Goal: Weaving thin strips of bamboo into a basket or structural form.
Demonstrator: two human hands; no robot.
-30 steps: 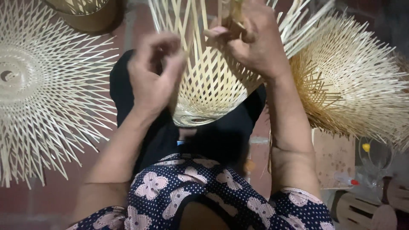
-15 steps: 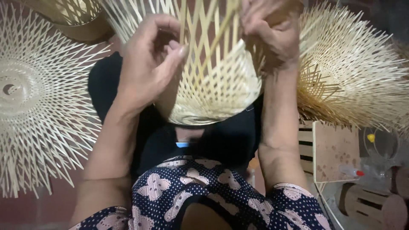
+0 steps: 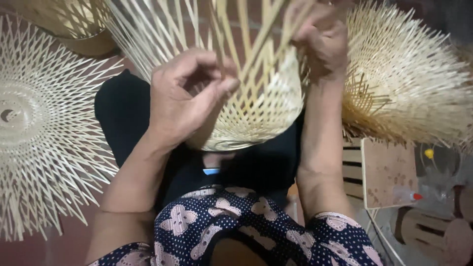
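A half-woven bamboo basket (image 3: 256,108) rests on my lap with its loose pale strips fanning upward out of view. My left hand (image 3: 185,101) is on the basket's left side, thumb and fingers pinched on a thin bamboo strip. My right hand (image 3: 320,39) is higher on the right side, fingers closed around upright bamboo strips near the top edge. Both forearms frame the basket. Black trousers and a dark butterfly-print top fill the bottom of the view.
A flat woven bamboo disc (image 3: 39,128) with radiating strips lies on the reddish floor at left. Another spiky woven piece (image 3: 409,83) sits at right. A round woven basket (image 3: 69,24) is at top left. A wooden stool (image 3: 384,172) and small containers (image 3: 428,197) stand at lower right.
The view has closed in on the basket. My left hand moved from beside the basket onto its left side and pinched a strip. My right hand shifted upward along the strips.
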